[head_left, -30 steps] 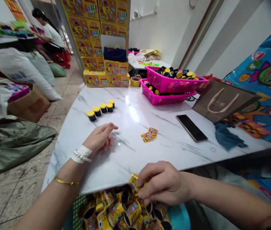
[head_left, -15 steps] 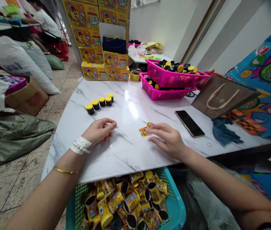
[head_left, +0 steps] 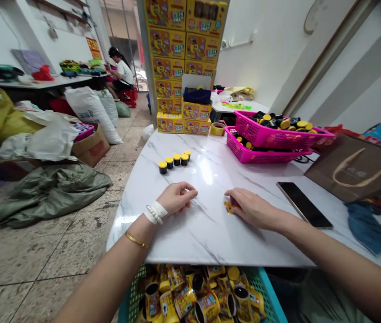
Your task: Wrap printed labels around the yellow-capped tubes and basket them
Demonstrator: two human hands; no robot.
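Observation:
My left hand [head_left: 177, 197] rests above the marble-patterned table [head_left: 190, 237], its fingers curled and thumb tip against the index finger, with nothing visible in them. Beyond it stands a row of several small black tubs with yellow lids [head_left: 177, 159]. My right hand [head_left: 252, 208] bends down over small printed cards [head_left: 228, 207], fingers and thumb closed at their edge; most of the cards are hidden beneath it. Below the table edge, a teal basket [head_left: 273, 296] is full of yellow-wrapped tubs [head_left: 207, 307], many showing dark open ends.
Two stacked pink baskets [head_left: 271, 156] hold black and yellow tubs at the back right. A phone [head_left: 304, 204], a brown paper bag [head_left: 355, 166] and dark blue cloth [head_left: 375, 229] lie right. Yellow boxes [head_left: 168, 67] are stacked behind. A person [head_left: 123, 72] sits far left.
My right hand has moved from the basket of tubs up to the printed cards and now covers them. The left hand stays curled near the tub row. The view has turned left.

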